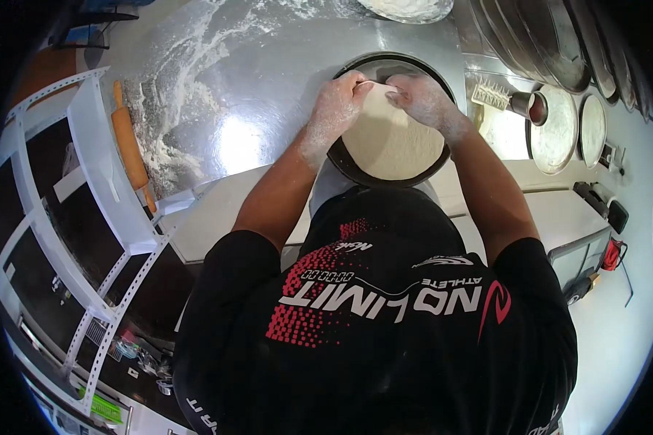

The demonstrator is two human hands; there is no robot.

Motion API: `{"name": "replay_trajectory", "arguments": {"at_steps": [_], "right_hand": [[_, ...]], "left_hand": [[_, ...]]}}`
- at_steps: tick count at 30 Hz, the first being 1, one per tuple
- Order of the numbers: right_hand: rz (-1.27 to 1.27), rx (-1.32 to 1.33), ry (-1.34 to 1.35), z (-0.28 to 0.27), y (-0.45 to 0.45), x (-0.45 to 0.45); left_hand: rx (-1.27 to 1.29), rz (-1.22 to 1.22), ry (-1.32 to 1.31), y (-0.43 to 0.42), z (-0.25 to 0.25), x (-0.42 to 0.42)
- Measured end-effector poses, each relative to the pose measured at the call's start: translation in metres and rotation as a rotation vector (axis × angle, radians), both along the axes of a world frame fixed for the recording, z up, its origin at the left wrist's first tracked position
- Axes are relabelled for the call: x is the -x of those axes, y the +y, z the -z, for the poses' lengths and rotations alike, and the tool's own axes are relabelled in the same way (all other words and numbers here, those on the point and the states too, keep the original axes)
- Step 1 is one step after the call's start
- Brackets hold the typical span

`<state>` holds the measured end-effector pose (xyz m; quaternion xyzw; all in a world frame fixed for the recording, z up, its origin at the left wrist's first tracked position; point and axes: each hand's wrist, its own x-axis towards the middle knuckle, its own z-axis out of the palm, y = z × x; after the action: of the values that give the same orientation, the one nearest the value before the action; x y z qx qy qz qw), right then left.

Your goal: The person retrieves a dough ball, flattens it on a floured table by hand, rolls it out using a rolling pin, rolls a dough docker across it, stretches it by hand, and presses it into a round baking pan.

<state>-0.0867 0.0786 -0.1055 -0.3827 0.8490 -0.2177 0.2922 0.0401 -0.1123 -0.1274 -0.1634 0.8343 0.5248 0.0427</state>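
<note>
A flat, pale sheet of dough lies in a round dark pan at the counter's front edge. Its far edge is lifted, and bare pan bottom shows behind it. My left hand, dusted with flour, pinches that edge at the left. On the right, my right hand, floury too, has its fingers closed on the same edge. The dough's near part rests against the pan's front side.
Flour is scattered over the steel counter. A wooden rolling pin lies at its left edge. A floury bowl stands at the back. To the right are a spiked dough roller, a metal cup and several round pans.
</note>
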Motion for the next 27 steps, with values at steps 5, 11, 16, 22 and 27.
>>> {"name": "replay_trajectory", "arguments": {"at_steps": [5,11,16,22,27], "right_hand": [[0.120,-0.064,-0.242,0.000,-0.003,0.019],[0.234,-0.323,0.121,0.006,-0.027,0.008],[0.278,-0.105,0.165,0.017,-0.015,0.002],[0.204,-0.085,0.134,0.017,-0.019,0.018],[0.192,-0.103,-0.040,0.008,-0.031,0.025]], "left_hand": [[-0.088,-0.034,-0.079,-0.004,-0.004,0.002],[0.102,-0.116,0.392,0.009,0.039,-0.006],[0.618,0.371,0.568,0.027,0.029,-0.015],[0.631,0.503,0.457,0.030,0.037,-0.008],[0.636,0.528,0.456,0.031,0.037,-0.015]]}}
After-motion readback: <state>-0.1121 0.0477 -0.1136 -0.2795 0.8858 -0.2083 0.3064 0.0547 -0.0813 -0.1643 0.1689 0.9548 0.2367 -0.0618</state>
